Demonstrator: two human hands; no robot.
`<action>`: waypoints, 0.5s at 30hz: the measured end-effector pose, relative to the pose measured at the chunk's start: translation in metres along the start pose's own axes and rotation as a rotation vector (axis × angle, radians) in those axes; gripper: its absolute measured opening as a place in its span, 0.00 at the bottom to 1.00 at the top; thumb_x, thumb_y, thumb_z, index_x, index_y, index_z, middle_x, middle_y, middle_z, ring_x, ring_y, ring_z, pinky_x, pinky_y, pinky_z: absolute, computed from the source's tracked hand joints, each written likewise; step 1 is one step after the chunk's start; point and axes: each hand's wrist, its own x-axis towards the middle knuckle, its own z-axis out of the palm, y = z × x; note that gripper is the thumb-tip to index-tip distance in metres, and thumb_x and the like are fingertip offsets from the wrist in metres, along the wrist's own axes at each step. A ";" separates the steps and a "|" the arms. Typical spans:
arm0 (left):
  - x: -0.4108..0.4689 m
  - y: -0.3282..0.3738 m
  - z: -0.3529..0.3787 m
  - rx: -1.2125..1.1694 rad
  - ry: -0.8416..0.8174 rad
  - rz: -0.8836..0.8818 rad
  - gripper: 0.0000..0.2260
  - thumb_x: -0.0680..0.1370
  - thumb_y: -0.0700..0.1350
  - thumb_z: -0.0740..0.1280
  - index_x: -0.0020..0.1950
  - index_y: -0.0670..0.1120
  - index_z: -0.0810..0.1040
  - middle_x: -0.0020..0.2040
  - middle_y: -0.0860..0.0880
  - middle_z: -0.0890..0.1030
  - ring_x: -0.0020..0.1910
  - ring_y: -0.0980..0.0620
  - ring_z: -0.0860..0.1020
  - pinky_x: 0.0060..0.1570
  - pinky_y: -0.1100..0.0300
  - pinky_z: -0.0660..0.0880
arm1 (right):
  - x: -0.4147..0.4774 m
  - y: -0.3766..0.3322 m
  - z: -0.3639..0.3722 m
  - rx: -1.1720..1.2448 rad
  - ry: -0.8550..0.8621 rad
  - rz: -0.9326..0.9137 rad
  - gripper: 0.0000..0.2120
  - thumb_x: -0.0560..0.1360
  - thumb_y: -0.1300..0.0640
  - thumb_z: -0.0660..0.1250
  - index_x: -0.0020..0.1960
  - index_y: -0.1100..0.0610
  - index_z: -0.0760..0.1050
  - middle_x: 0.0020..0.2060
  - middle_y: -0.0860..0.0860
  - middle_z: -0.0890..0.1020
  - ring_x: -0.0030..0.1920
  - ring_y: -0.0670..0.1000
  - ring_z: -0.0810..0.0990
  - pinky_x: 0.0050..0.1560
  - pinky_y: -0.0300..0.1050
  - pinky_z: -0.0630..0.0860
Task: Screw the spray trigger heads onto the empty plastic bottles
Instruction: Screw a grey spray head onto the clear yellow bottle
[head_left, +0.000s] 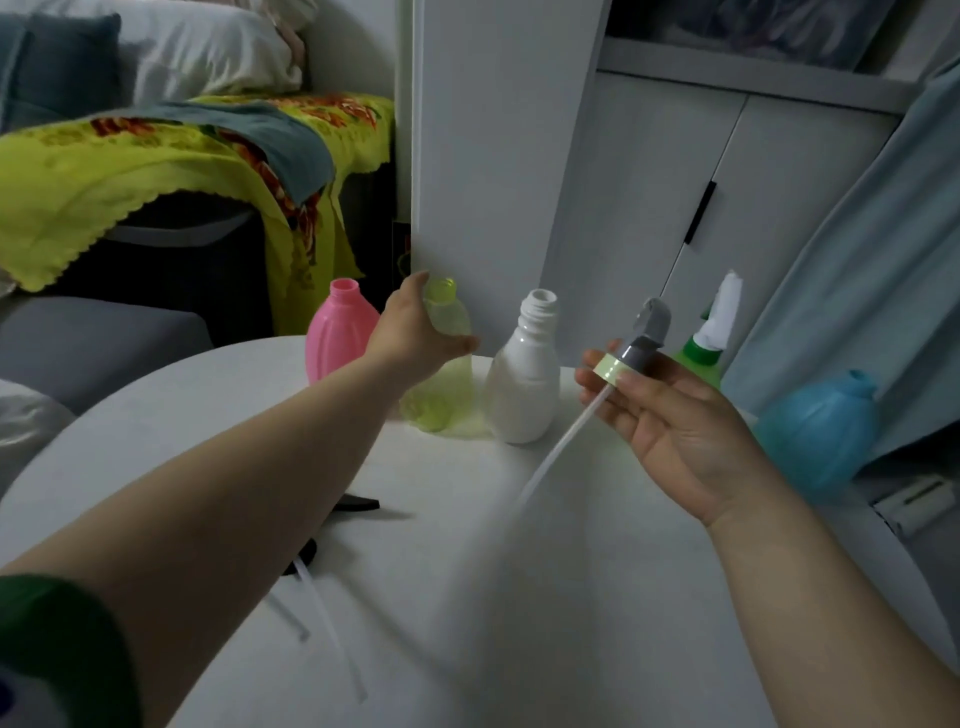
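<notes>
Yellow-green bottle (441, 405), gripped in the left hand (415, 332), likely to steady it — right of it, the right hand (670, 421) pinches a matching-collared trigger head (641, 340).

A single head-worn camera (wide-angle) looks forward and down, close over the table (519, 597) toward a cupboard (649, 182).

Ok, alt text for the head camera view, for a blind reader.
Left hand grips a yellow-green bottle on a white table; right hand holds a grey spray trigger head. Pink bottle and white bottle flank that bottle.
</notes>
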 end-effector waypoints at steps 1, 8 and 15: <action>-0.002 -0.001 0.002 0.006 0.008 -0.010 0.38 0.65 0.47 0.74 0.68 0.46 0.57 0.64 0.42 0.70 0.60 0.42 0.71 0.50 0.55 0.70 | 0.000 0.001 0.000 -0.004 0.001 -0.006 0.09 0.63 0.63 0.62 0.42 0.57 0.74 0.34 0.48 0.85 0.39 0.46 0.83 0.44 0.37 0.80; -0.039 0.006 -0.021 -0.104 0.086 0.065 0.33 0.62 0.47 0.76 0.61 0.41 0.64 0.50 0.49 0.70 0.48 0.51 0.69 0.39 0.71 0.61 | -0.009 -0.018 0.008 0.010 0.018 -0.075 0.08 0.62 0.60 0.64 0.41 0.56 0.74 0.34 0.47 0.85 0.39 0.46 0.83 0.40 0.36 0.80; -0.103 0.006 -0.063 -0.247 -0.135 0.100 0.29 0.61 0.43 0.77 0.57 0.44 0.67 0.55 0.46 0.75 0.55 0.47 0.74 0.54 0.53 0.74 | -0.024 -0.041 0.027 0.110 0.051 -0.160 0.04 0.68 0.63 0.62 0.40 0.56 0.72 0.32 0.48 0.85 0.38 0.46 0.84 0.39 0.36 0.79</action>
